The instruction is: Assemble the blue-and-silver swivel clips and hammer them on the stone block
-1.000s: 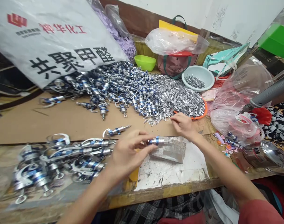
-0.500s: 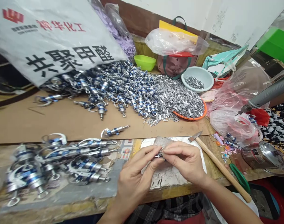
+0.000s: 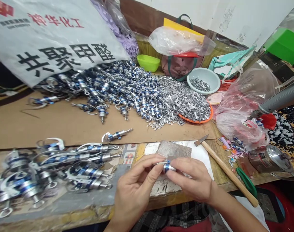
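Observation:
Between my two hands is a small silver-and-blue cylindrical metal fitting [image 3: 168, 167], partly covered by fingers. My left hand [image 3: 137, 185] pinches its left side, where a thin curved silver piece shows. On the other side, the fingers of my right hand [image 3: 195, 177] close around the fitting's end. Just behind the hands lies a flat grey block [image 3: 176, 149] on white sheeting. A hammer [image 3: 230, 167] with a wooden handle rests to the right. Several similar fittings with rings and curved arms [image 3: 86, 175] lie in a group to the left.
A large heap of silver-and-blue fittings [image 3: 127, 87] spreads across the cardboard [image 3: 64, 125]. Small metal plates [image 3: 185, 100] pile beside it around an orange tray rim [image 3: 211, 114]. A pale bowl [image 3: 217, 77] holds metal pins. A grey power tool [image 3: 279, 96] and lidded metal pot [image 3: 261, 161] are at right.
The fitting between my fingers has turned, so its blue-banded body shows now. My hands sit slightly lower, uncovering more of the grey block. The whole view has shifted slightly.

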A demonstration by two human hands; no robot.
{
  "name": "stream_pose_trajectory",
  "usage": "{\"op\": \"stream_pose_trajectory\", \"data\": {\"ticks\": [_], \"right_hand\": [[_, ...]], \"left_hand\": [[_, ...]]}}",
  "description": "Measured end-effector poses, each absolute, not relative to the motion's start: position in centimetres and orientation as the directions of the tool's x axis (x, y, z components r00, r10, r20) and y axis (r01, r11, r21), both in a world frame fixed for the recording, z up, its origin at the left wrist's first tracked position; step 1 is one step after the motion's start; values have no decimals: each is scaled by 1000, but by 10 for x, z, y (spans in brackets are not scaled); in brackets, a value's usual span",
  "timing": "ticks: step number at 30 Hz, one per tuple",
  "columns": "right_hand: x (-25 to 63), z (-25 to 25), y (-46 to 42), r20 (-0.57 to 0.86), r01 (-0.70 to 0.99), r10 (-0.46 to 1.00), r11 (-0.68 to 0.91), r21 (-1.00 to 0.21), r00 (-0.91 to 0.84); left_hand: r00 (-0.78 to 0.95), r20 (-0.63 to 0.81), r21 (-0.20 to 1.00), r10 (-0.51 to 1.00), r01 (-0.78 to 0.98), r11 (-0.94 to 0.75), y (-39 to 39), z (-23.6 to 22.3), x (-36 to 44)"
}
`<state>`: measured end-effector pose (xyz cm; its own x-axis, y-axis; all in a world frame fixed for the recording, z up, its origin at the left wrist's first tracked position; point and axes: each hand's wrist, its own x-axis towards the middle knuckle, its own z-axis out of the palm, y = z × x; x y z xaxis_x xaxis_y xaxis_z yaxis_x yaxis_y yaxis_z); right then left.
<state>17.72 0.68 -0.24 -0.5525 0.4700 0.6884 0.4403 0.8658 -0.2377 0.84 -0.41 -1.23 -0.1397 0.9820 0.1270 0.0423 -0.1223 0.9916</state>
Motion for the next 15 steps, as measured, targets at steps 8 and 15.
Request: {"op": "stream_pose_trajectory", "data": {"ticks": [8,15], "right_hand": [[177,-3,7,691,441,539,830,-340,-481],[173,3,-4,619,373,688,726,-578,-379]], "left_hand": [[19,241,949,970,207,-239,-3,-2,-4],[-49,-128,987,991,-101,122,-9,-2,8]]}}
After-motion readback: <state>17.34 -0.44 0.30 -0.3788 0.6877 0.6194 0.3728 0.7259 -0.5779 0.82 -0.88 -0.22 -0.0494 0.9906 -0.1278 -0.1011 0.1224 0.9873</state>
